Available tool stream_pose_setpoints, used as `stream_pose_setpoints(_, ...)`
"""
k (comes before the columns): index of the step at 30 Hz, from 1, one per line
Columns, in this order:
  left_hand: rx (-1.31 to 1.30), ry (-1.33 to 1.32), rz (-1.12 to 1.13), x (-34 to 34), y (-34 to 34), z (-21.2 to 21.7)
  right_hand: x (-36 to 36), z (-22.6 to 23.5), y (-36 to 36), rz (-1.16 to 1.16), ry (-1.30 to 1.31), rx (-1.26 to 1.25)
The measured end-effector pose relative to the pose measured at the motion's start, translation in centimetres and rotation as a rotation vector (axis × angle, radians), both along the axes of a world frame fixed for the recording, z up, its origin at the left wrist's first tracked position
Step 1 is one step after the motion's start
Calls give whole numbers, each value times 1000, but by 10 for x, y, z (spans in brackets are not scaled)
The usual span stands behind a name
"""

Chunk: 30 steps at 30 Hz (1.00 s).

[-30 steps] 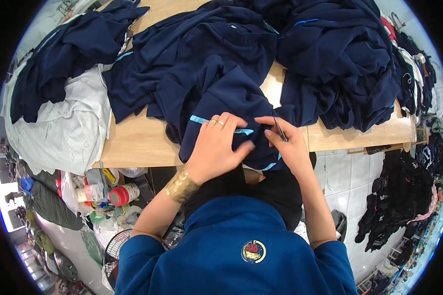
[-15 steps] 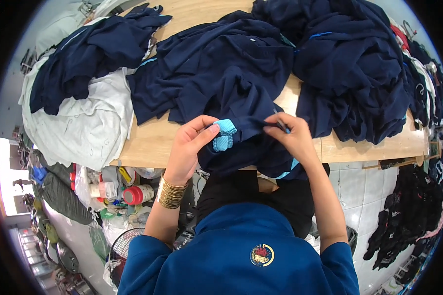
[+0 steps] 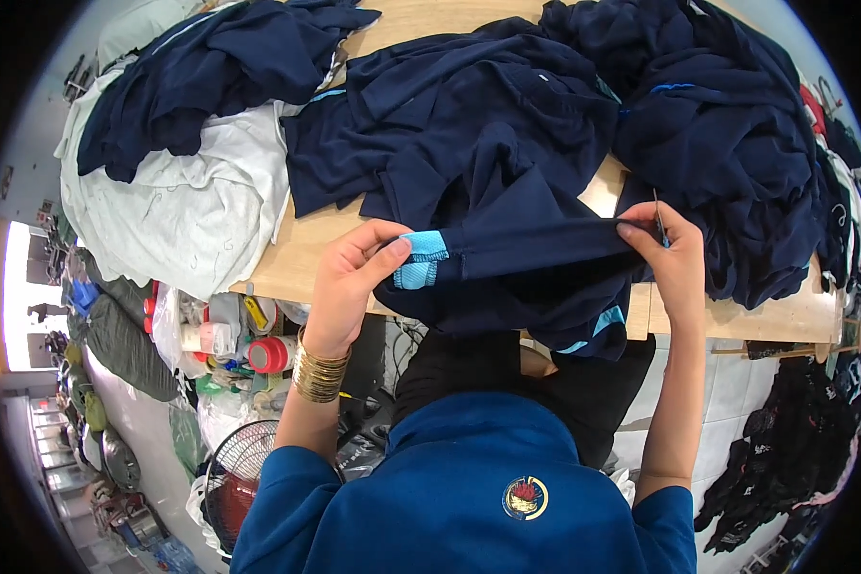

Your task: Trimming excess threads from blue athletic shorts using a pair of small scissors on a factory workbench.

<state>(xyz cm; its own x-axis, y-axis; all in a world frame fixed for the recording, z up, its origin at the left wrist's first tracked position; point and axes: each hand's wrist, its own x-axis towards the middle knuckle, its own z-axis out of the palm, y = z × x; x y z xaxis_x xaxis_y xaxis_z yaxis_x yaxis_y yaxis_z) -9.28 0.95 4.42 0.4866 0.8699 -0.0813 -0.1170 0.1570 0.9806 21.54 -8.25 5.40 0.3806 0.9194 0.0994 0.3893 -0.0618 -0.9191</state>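
We see our left hand pinching the light blue cuff of a navy garment, thumb pressed on the trim. Our right hand is clamped on the other end, with a thin metal tool between the fingers, so the sleeve stretches taut between both hands just above the desk edge. Beyond it, navy clothes pile up on the right, and further left a white cloth lies under another navy heap.
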Motion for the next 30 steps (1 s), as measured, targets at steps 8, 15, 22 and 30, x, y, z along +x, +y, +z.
stream_pose_setpoints(8,43,273,61,0,49,-61,16,-63,33,-90,-398,-171)
stream_pose_setpoints(15,512,501,-50,-12,12,-37,-11,-43,-3,281,-190,-4)
stream_pose_setpoints(22,837,614,-209,42,-16,-44,-18,-36,-9,512,-328,-244)
stream_pose_setpoints(30,981,417,501,7,-37,-52,-36,-52,-44,-95,-188,213)
